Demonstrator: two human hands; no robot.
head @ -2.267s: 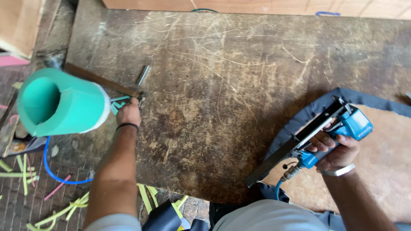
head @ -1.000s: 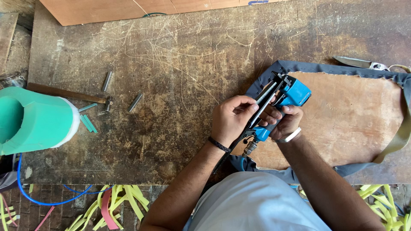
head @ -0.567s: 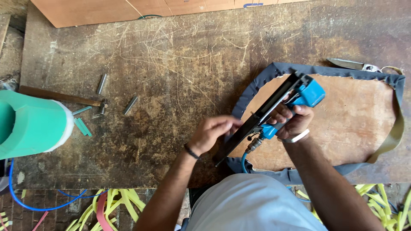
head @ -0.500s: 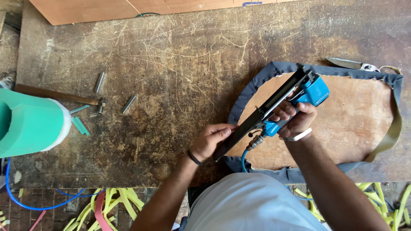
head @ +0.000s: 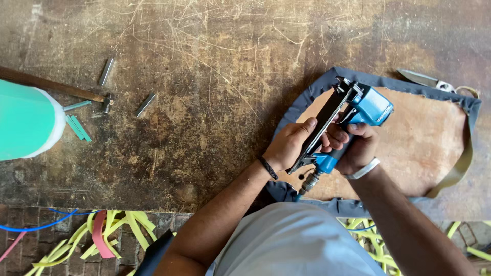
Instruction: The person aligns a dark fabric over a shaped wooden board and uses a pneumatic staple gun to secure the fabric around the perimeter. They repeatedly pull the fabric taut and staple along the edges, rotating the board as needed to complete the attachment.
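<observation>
Right hand: right hand [head: 358, 145] clenched round the blue grip of a pneumatic staple gun [head: 353, 115], a pale band on the wrist.
Left hand: left hand [head: 291, 145] wrapped along the gun's long black magazine [head: 321, 130], fingers curled over it — a dark braided band at that wrist.
Staple gun: held just above the board, tilted, its nose up and to the right, the metal air fitting [head: 308, 183] pointing down toward the person's body.
Under the gun: a brown wooden panel [head: 419, 148] with grey fabric [head: 327, 82] folded round its edges; a tan strap [head: 460, 168] trails off the right side.
Workbench: scratched, stained brown top [head: 215, 76].
Staple strips: two loose strips, one [head: 106, 71] near the hammer's head and one [head: 146, 104] to its right, well apart from the hands.
Hammer: wooden-handled hammer [head: 56, 88] lying at the left, its head toward the middle of the bench.
Container: a large turquoise tube-like roll [head: 25, 122] on its side at the left edge — its inside cannot be seen from here; a few turquoise slivers [head: 77, 127] lie beside it.
Far right: metal shears [head: 427, 79] just beyond the fabric's top edge.
Floor: yellow offcut strips [head: 117, 230], a red strip [head: 99, 237] and a blue cord [head: 36, 226] on the brick below the bench edge.
</observation>
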